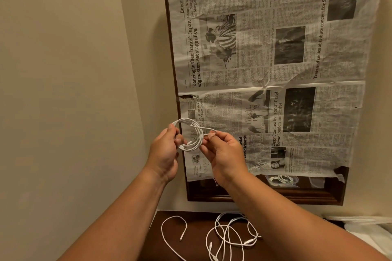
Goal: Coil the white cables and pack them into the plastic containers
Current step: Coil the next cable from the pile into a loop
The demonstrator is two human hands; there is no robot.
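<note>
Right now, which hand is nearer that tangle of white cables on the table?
Right. The right hand hovers above the tangle, pinching the coil; the left hand holds the coil farther left.

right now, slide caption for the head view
Left hand and right hand hold a coiled white cable above loose cables on the table.

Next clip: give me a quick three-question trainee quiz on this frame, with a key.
1. True or false: uncoiled cables lie on the table below the hands.
2. The left hand grips the coiled cable. What does the right hand pinch? A) a strand leading off that coil B) the paper on the wall C) a cable on the table
3. Fill in: the wooden frame is covered with ____.
Key: 1 true; 2 A; 3 newspaper.
</note>
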